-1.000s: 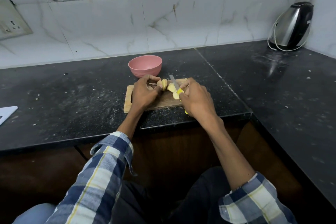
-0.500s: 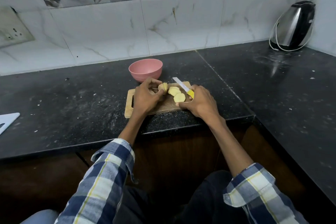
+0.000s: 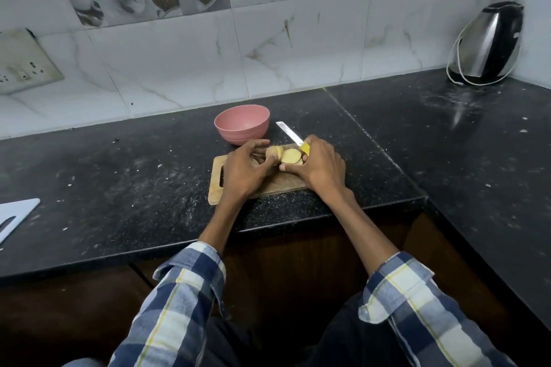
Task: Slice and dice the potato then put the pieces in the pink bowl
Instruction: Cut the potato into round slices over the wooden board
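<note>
A small wooden cutting board [image 3: 269, 183] lies at the counter's front edge. On it, my left hand [image 3: 244, 168] grips the uncut end of the potato [image 3: 272, 152]. Round yellow potato slices [image 3: 290, 156] lie just right of it, and my right thumb touches them. My right hand [image 3: 320, 165] holds a knife [image 3: 293, 138] by its yellow handle; the blade points up and away toward the back wall, off the board. The pink bowl [image 3: 242, 125] stands just behind the board, with nothing visible inside.
A steel electric kettle [image 3: 487, 43] with a white cord stands in the back right corner. A white board's corner [image 3: 15, 216] pokes in at the left edge. The black counter [image 3: 119, 176] is speckled with crumbs. A wall socket [image 3: 24, 64] is at the left.
The knife has lifted off the potato and swung back, its blade now pointing away. My right hand has moved in to gather the cut slices beside the potato piece.
</note>
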